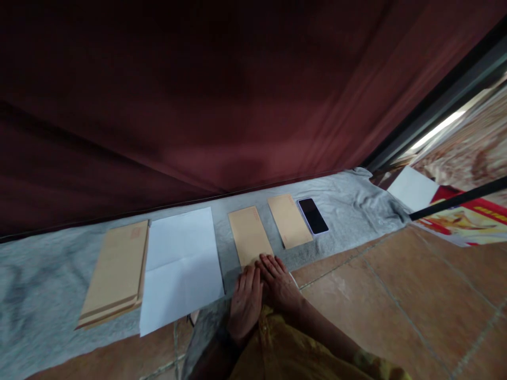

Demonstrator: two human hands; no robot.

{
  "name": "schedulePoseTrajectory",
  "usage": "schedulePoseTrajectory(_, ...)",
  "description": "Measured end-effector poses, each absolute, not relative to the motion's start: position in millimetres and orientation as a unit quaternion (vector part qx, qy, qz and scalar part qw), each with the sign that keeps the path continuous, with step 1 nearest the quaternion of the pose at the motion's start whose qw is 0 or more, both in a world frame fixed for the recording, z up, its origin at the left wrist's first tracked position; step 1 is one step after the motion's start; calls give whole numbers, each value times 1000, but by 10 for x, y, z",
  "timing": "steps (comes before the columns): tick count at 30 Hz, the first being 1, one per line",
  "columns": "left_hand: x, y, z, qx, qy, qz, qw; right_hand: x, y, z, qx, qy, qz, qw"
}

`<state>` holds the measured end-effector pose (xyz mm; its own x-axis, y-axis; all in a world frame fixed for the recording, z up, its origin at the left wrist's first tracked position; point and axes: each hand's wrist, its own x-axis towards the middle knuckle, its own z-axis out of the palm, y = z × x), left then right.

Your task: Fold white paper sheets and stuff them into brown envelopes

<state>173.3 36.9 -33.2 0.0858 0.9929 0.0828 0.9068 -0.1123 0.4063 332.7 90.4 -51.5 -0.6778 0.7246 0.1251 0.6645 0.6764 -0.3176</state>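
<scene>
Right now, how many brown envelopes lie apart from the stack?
2 visible: one envelope has the left hand and right hand at its near end; the second envelope lies between it and the phone. More could be hidden beneath.

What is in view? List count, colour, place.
grey cloth: one, grey, across middle
hanging cloth: one, dark red, behind
tiled floor: one, brown, bottom and right
envelope stack: one, tan, left on grey cloth
white paper: one, white, right of stack
middle envelope: one, tan, right of white paper
phone: one, black, pale-edged, rightmost on cloth
right envelope: one, tan, left of phone
printed sheet: one, red and yellow, far right
white sheet: one, white, far right
black bar: one, black, across printed sheet
garment: one, mustard, bottom centre
left hand: one, over middle envelope's near edge
right hand: one, beside left hand
</scene>
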Motion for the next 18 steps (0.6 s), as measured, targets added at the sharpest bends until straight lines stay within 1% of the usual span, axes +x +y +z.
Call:
schedulePoseTrajectory(3,1726,345,-458,763,617,166,100,3352,915,-521,-376,-910,129,115)
schedulePoseTrajectory(6,1687,342,-524,776,604,149,100,3380,923,-515,-381,-908,133,117)
schedulePoseTrajectory(11,1613,319,-534,790,593,133,86,3448,923,-519,-394,-901,130,129)
schedulePoseTrajectory(18,1566,305,-494,810,581,77,21,3584,935,-550,-399,-899,112,142)
